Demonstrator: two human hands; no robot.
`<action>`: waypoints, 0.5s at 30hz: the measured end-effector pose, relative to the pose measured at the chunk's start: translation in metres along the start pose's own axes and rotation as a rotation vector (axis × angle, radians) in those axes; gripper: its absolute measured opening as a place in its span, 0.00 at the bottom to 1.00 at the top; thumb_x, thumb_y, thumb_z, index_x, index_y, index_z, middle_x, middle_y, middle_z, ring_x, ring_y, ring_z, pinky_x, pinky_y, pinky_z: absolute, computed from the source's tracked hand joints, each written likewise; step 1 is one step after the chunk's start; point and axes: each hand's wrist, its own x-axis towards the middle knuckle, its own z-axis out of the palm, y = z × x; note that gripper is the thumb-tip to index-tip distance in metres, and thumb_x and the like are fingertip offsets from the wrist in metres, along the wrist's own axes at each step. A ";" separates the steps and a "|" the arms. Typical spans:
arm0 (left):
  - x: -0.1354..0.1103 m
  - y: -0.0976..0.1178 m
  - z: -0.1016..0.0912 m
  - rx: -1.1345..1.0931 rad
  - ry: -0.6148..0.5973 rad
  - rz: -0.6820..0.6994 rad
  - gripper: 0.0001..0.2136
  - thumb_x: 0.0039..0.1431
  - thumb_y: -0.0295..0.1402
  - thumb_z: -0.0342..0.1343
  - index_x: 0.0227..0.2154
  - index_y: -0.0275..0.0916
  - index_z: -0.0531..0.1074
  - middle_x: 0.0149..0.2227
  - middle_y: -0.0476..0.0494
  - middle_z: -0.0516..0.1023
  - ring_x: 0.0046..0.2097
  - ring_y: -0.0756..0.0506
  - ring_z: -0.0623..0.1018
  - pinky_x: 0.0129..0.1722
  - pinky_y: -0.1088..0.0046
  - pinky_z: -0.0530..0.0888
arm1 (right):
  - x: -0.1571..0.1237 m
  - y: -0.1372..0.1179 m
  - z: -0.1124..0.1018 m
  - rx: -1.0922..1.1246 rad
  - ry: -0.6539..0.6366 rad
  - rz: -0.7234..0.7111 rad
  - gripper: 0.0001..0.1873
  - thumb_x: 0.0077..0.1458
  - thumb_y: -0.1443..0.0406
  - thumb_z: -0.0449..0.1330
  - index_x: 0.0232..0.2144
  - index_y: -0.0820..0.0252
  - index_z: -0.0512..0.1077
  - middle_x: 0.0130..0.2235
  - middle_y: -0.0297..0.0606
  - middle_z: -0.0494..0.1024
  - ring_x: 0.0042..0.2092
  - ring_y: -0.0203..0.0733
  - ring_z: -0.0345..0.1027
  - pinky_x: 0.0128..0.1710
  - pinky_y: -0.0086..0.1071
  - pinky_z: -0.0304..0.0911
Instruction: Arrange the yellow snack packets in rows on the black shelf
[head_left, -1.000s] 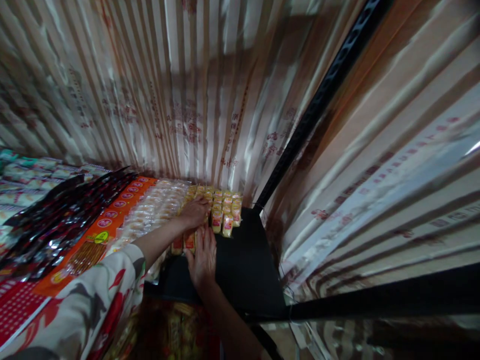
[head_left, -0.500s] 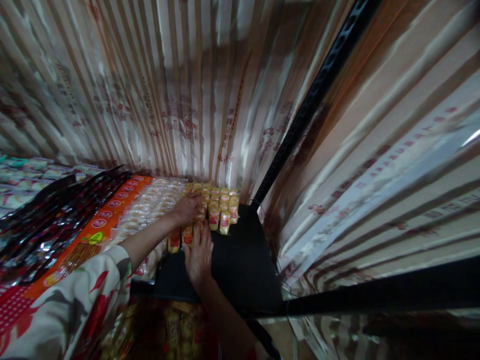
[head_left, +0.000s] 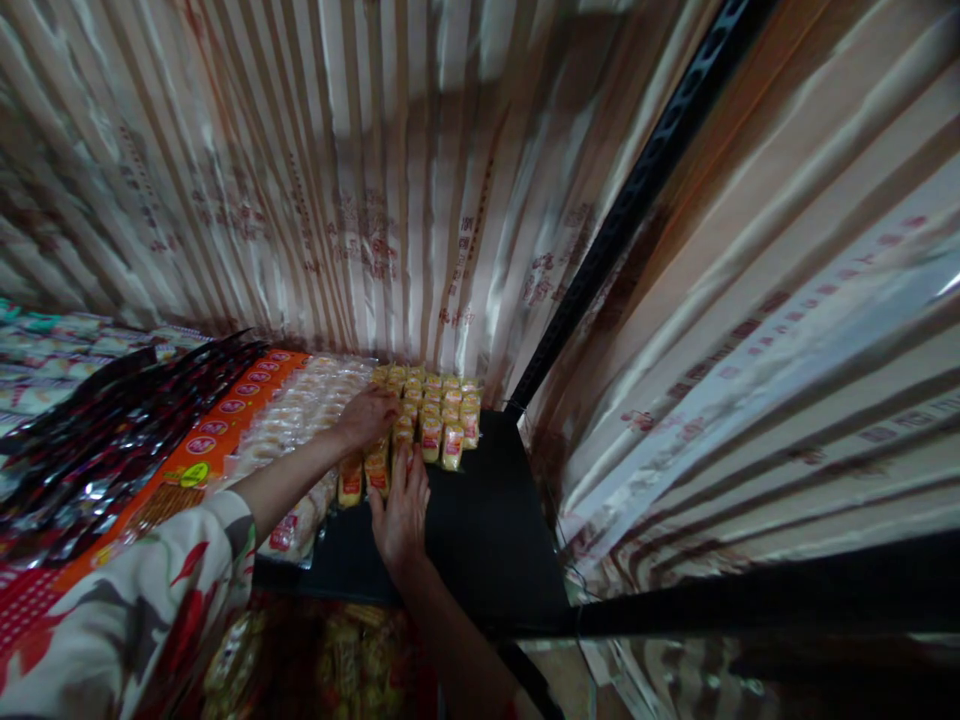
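Observation:
Small yellow snack packets with red labels (head_left: pixel 441 420) lie in rows at the back of a black shelf (head_left: pixel 480 530). My left hand (head_left: pixel 367 415) rests palm down on the left rows of these packets, fingers curled over them. My right hand (head_left: pixel 403 510) lies flat on the shelf just in front, fingers stretched against the nearest packets (head_left: pixel 375 470). I cannot make out whether the left hand grips a packet.
Pale wrapped cakes (head_left: pixel 300 420) lie left of the yellow packets, then an orange pack (head_left: pixel 210 440) and dark red glossy packs (head_left: pixel 97 440). Striped foil-like sheeting (head_left: pixel 375 200) hangs behind and to the right. A black upright post (head_left: pixel 622 210) rises at the shelf corner. More packets (head_left: pixel 352 650) sit on the shelf below.
My left hand has slid slightly left over the packet rows. My right hand stays at the front packets. The view has shifted a little.

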 end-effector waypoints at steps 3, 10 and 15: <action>0.001 -0.001 0.003 -0.037 -0.015 0.024 0.08 0.54 0.25 0.50 0.27 0.38 0.74 0.32 0.46 0.76 0.39 0.48 0.72 0.48 0.68 0.65 | 0.000 0.000 0.002 0.016 -0.014 -0.001 0.35 0.54 0.63 0.51 0.62 0.60 0.44 0.62 0.52 0.50 0.59 0.55 0.48 0.51 0.49 0.54; 0.003 0.005 0.004 -0.011 0.068 0.016 0.07 0.53 0.26 0.50 0.25 0.36 0.73 0.33 0.44 0.73 0.41 0.45 0.69 0.48 0.65 0.66 | -0.001 -0.001 0.003 0.015 -0.014 -0.003 0.36 0.53 0.63 0.52 0.62 0.60 0.44 0.62 0.52 0.49 0.59 0.55 0.48 0.51 0.48 0.55; 0.010 0.005 0.001 0.004 0.050 0.043 0.08 0.54 0.24 0.49 0.25 0.35 0.72 0.33 0.42 0.72 0.42 0.45 0.67 0.45 0.68 0.67 | -0.001 -0.005 0.002 0.006 0.009 -0.022 0.35 0.54 0.64 0.51 0.62 0.61 0.44 0.62 0.52 0.49 0.60 0.54 0.47 0.51 0.47 0.55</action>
